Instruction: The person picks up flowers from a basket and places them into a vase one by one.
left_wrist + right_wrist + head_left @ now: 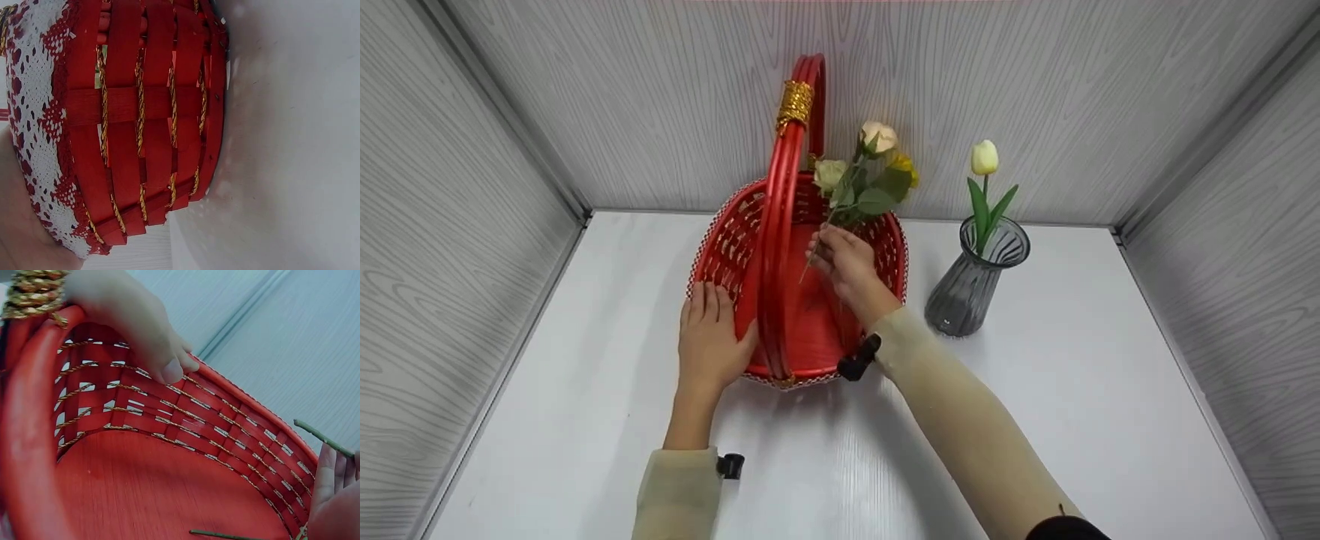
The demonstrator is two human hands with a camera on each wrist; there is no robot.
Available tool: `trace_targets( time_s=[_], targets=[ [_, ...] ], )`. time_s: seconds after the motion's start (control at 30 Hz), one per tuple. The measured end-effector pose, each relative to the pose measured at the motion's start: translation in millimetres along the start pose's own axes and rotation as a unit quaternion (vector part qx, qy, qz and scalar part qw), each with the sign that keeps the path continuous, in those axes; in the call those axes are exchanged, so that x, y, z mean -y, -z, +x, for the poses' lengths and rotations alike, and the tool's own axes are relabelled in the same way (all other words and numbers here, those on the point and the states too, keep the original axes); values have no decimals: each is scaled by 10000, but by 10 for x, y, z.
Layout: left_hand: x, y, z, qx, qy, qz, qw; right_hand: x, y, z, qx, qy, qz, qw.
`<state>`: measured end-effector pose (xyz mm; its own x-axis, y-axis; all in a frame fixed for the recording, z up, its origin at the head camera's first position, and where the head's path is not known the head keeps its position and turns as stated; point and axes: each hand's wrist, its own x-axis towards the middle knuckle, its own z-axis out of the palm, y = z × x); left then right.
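A red woven basket [840, 322] with a tall arched handle stands in the middle of the table. My left hand [712, 341] rests on its near left rim, fingers straight and thumb spread to the inside. The left wrist view shows the white lace trim [39, 112] beside the palm. Over the basket's right half, my right hand [847, 262] pinches a thin green stem [320, 436] between thumb and fingers. That stem leads up toward a peach rose [879, 137]. A cream rose [829, 174], a yellow flower [906, 169] and green leaves cluster just above the hand.
A grey ribbed glass vase [967, 292] with a pale yellow tulip [984, 159] stands right of the basket. Another stem [219, 534] shows low inside the basket. Wood-grain panels [1035, 90] enclose the white table [1072, 360] at the back and sides.
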<state>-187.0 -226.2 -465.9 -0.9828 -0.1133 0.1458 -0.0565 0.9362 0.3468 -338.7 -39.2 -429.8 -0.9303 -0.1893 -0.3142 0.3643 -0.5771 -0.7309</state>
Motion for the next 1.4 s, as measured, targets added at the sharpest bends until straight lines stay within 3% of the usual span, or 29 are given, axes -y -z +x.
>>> trace_targets(
  time_s=[0.8,1.07,1.4],
  targets=[
    [-13,-40,-13,82,9,-19,10000,94,116,-329,301,151,-543,9980],
    [-28,-50,-13,-123,-62,-132,9998,135,222,-459,409,174,-808,9957],
    [-5,-12,16,101,-45,-42,9999,249,311,-632,353,344,-920,9945]
  ],
)
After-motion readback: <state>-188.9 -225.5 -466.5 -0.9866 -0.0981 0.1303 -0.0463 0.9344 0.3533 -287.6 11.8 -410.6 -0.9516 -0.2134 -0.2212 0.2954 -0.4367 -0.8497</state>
